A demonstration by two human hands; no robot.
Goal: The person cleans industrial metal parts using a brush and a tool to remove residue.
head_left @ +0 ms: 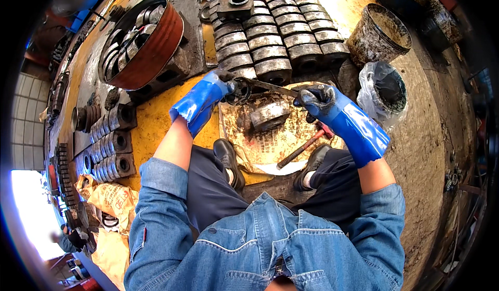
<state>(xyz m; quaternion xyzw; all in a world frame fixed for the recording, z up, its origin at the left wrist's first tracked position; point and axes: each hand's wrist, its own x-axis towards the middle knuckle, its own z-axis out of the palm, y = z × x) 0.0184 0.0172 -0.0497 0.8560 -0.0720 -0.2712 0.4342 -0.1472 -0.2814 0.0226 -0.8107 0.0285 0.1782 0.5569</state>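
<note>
Gripping a greasy bearing ring (pixel 238 91), left hand (pixel 221 83) closed on it. Right hand (pixel 317 97) clenches a flat metal bar (pixel 273 86) into it; ring likely heavy, slippery — hold by the rim

Glossy blue rubber gloves (pixel 343 117) look greasy; dull grey steel rings (pixel 283 39) are oily; crumpled brown paper sheet (pixel 270 145) is stained.

A worker seated low leans forward, both forearms bare between rolled denim sleeves and long blue gloves. The left hand (pixel 224 79) reaches ahead with fingers curled shut in a grip, wrist bent slightly inward. The right hand (pixel 316 97), its glove fingers blackened with grease, is also clenched, apparently in a fist-like hold, though grime obscures the fingertips. The hands sit level and near each other above the knees, elbows flared outward, dark trousers and black shoes below.
</note>
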